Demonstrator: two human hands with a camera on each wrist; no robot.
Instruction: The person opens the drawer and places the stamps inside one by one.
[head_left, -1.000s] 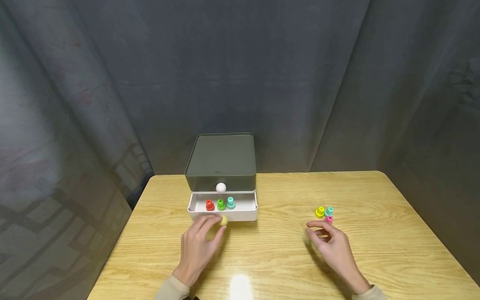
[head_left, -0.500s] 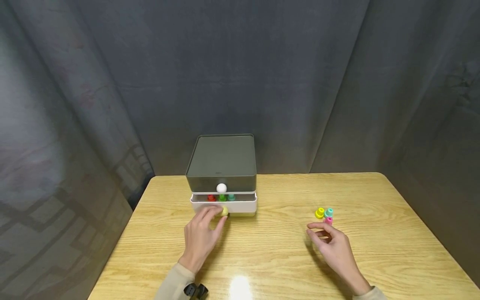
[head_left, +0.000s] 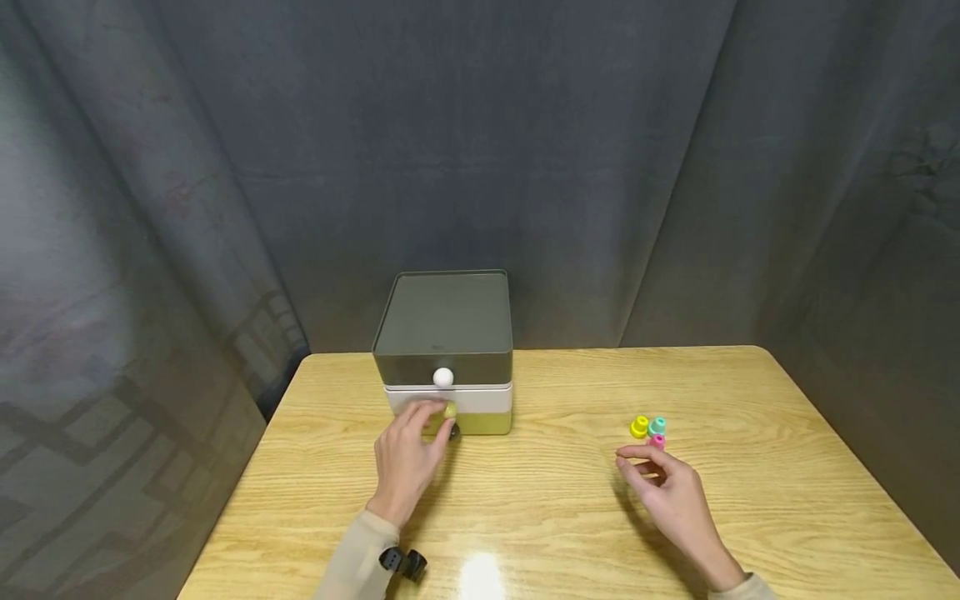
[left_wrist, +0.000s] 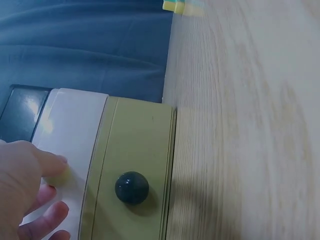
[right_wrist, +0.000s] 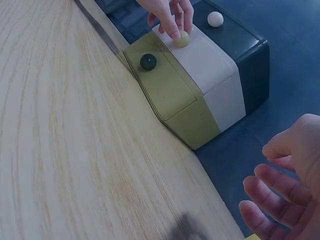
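Observation:
A small three-tier drawer unit [head_left: 450, 312] stands at the back of the table: dark grey on top, white in the middle, olive green below. My left hand [head_left: 407, 460] pinches the pale yellow-green round knob [right_wrist: 181, 39] of the white middle drawer [right_wrist: 212, 65], which sits flush in the unit. Its former contents are hidden inside. My right hand [head_left: 670, 493] hovers over the table on the right, fingers loosely bent with nothing between them. Just beyond it are three small stepped plastic pieces: yellow [head_left: 639, 427], turquoise [head_left: 657, 426] and pink [head_left: 657, 442], the pink one closest to the fingers.
A white knob [head_left: 443, 377] sticks out from the top drawer and a dark knob [left_wrist: 132, 188] from the bottom one. Grey curtains [head_left: 480, 167] hang behind and beside the wooden table [head_left: 555, 500]. A black device [head_left: 402, 562] is strapped to the left wrist.
My left hand has pushed the white drawer back into the unit, hiding the red, green and turquoise pieces in it. The right hand has hardly moved.

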